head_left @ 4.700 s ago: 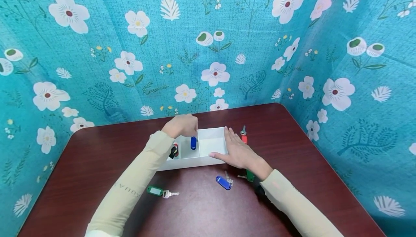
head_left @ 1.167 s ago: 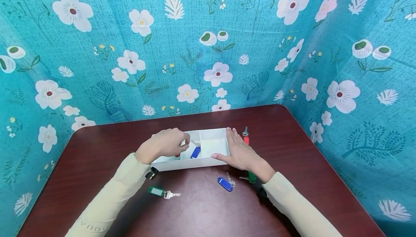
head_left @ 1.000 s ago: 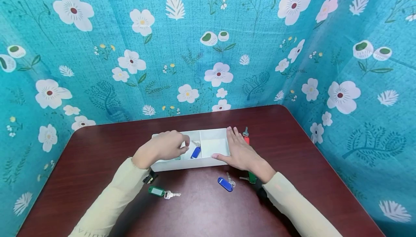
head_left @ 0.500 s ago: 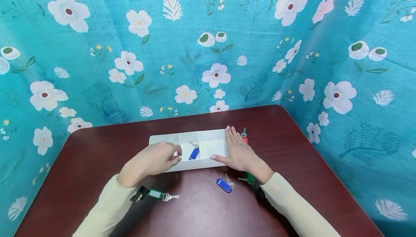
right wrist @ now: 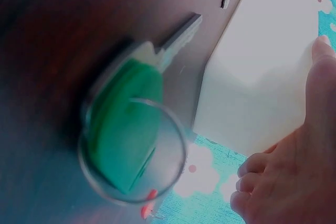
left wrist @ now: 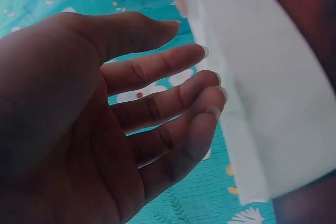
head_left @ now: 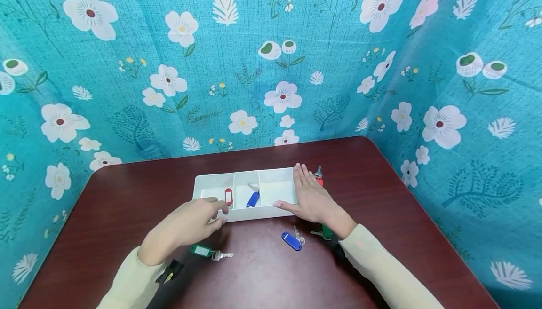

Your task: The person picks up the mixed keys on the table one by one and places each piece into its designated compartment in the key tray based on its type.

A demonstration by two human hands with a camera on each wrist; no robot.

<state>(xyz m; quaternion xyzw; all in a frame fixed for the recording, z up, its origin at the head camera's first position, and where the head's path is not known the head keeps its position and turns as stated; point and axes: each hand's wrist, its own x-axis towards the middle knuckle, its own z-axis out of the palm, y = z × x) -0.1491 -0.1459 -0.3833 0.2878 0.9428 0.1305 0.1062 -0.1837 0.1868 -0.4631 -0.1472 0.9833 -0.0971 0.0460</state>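
White tray point(head_left: 254, 214) sits toward the bench's point(head_left: 127, 205) far edge. Looks light and stiff, probably slides easily, so I'd pinch both end walls. Left grip point(head_left: 189, 223) is empty, fingers apart; right grip point(head_left: 315, 201) rests along the right end, fingers straight, not clamped.

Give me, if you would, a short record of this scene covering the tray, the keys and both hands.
Container: white tray, three sections
Left section: red key tag; hand hides part of the section
Middle section: blue-tagged key
Left hand: at the tray's front edge, holding nothing; contact unclear
Right hand: rests against the tray's right end
Loose on table: green-tagged key near the left hand; second blue-tagged key in front of the tray; second green-tagged key by the right wrist; red-tagged key partly behind the right hand
Backdrop: blue floral cloth
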